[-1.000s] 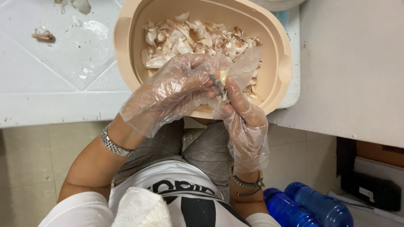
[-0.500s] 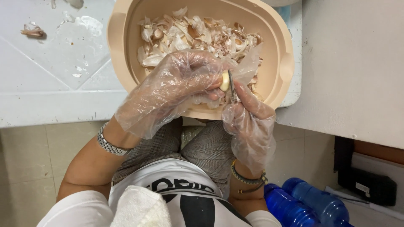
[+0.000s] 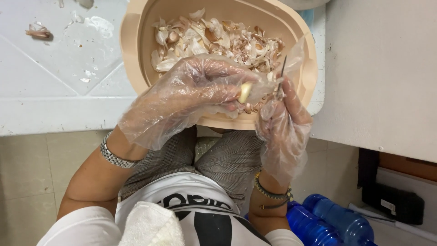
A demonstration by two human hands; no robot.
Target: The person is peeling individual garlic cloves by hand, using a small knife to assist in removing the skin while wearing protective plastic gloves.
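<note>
Both my hands wear loose clear plastic gloves. My left hand (image 3: 191, 93) pinches a pale peeled garlic clove (image 3: 245, 92) over the near rim of a beige oval plastic tub (image 3: 132, 50). My right hand (image 3: 284, 120) grips a small knife (image 3: 282, 75) with a thin blade pointing up, just right of the clove and apart from it. The tub holds a heap of dry garlic skins (image 3: 214, 38).
The tub sits on a white tiled counter (image 3: 59, 68) with a scrap of garlic skin (image 3: 38, 32) at the far left. A grey-white surface (image 3: 382, 68) lies to the right. Blue plastic bottles (image 3: 332, 223) stand on the floor by my right knee.
My right hand has pulled the knife away from the clove, to the right. The clove shows more between my left fingers.
</note>
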